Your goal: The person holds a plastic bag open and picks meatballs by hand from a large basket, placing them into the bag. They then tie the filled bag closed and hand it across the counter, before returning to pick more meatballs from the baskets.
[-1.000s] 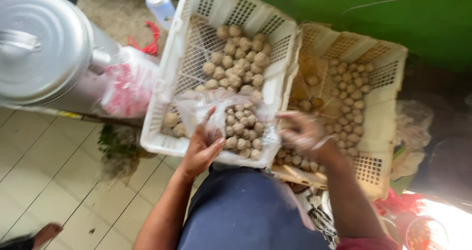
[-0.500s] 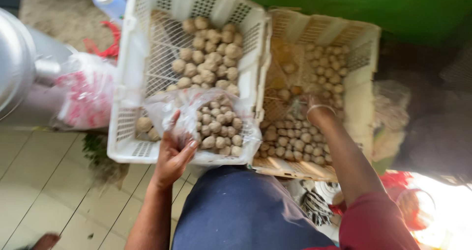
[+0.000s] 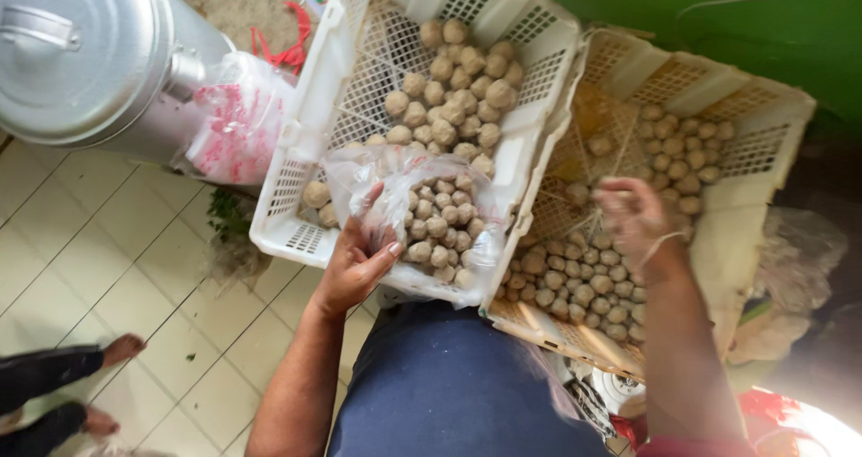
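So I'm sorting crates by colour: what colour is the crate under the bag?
White, seen in the head view.

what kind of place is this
Likely a small food-making or market workspace, not a home kitchen: two plastic crates of meatballs on a tiled floor, a big metal pot, and the left hand holding a part-filled clear bag.

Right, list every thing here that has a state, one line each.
Clear plastic bag: open, partly filled with balls, held by left hand.
Right hand: over the beige crate, blurred; grip unclear.
White crate: partly filled.
Beige crate: partly filled.
Metal pot: lid on.
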